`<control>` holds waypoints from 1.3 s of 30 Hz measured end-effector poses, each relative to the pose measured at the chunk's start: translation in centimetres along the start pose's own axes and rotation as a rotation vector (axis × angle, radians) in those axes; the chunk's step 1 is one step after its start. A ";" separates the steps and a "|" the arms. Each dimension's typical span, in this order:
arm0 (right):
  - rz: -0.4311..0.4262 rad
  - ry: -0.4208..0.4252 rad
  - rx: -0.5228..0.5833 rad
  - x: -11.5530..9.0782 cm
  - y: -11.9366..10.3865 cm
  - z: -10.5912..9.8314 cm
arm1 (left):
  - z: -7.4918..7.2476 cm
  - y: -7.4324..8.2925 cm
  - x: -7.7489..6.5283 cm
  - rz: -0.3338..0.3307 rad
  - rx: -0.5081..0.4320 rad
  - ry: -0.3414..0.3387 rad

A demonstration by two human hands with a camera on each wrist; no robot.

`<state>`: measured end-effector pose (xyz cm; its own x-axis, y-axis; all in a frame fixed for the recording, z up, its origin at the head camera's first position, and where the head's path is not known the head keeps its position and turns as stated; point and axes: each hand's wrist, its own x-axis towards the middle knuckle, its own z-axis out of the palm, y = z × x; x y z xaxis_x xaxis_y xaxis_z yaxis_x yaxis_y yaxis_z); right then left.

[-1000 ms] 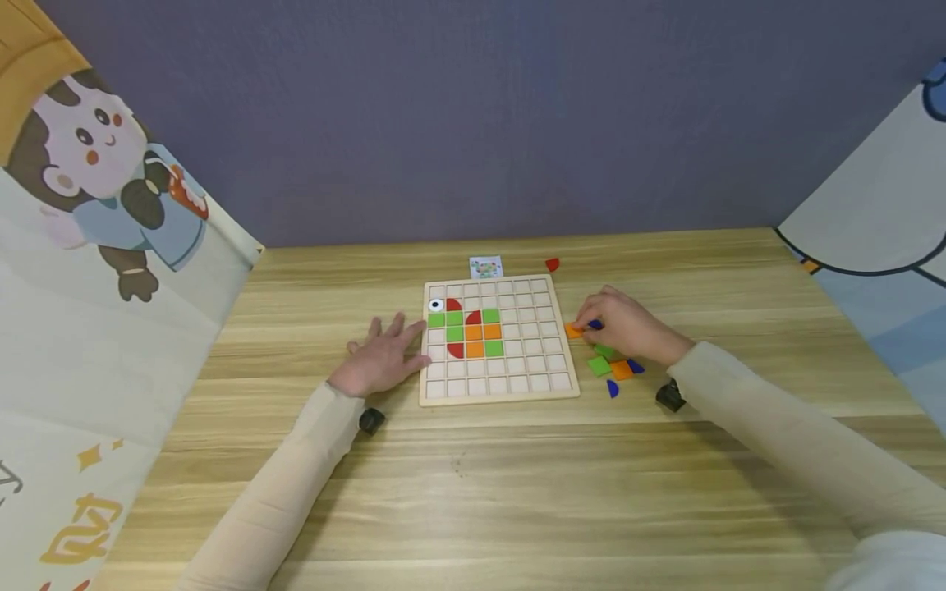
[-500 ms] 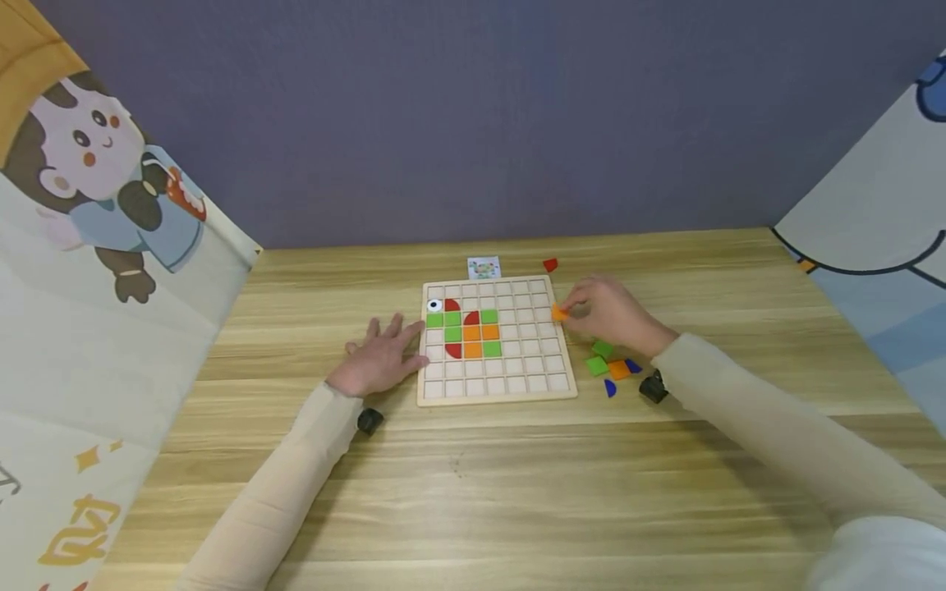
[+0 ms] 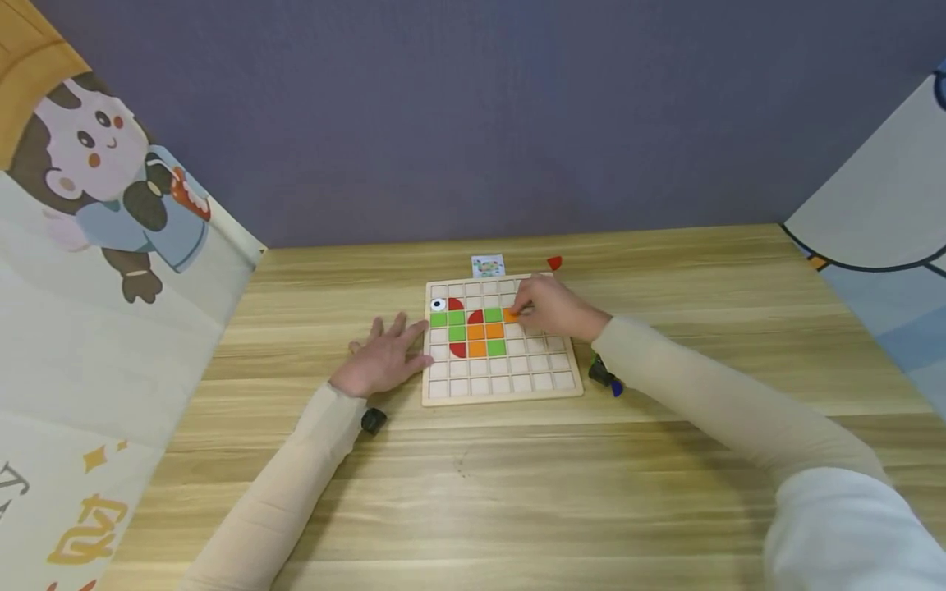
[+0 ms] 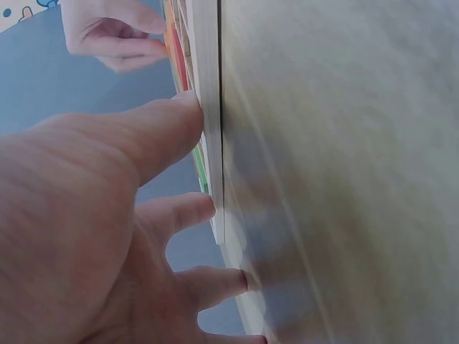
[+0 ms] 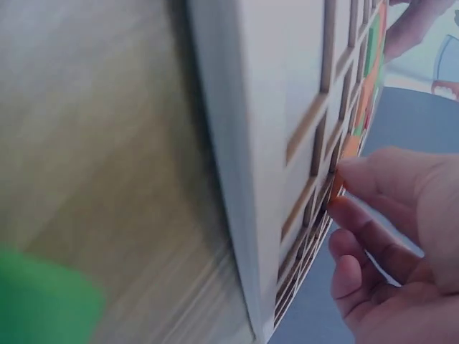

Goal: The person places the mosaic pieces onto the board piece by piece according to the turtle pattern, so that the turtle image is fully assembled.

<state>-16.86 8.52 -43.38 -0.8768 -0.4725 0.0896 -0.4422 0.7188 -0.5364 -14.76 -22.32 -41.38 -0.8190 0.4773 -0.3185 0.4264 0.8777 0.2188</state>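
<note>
One orange tile (image 3: 510,315) is pinched between the thumb and fingertip of my right hand (image 3: 553,308), at the cell of the gridded board (image 3: 480,384) just right of a green tile (image 3: 493,315); I cannot tell whether it sits flat. My left hand (image 3: 380,361) lies with fingers spread apart, its thumb and forefinger touching the board's left edge.

Head view: bright enough, diffuse light, soft shadows beside both sleeves (image 3: 281,484) on the table (image 3: 473,509), slight overall softness. Left wrist: hazy, washed out, table blurred with a pale sheen. Right wrist: green piece (image 5: 46,297) lower left badly out of focus, near edge of board (image 5: 247,158) also soft.
</note>
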 end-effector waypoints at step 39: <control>0.051 -0.065 -0.042 -11.8 4.8 -4.4 | -0.1 0.0 -0.2 0.001 -0.012 -0.005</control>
<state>-9.50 19.79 -43.31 -0.8849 -0.4657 0.0076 -0.4058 0.7629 -0.5034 -14.66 -22.42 -41.23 -0.8166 0.4787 -0.3226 0.4228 0.8765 0.2304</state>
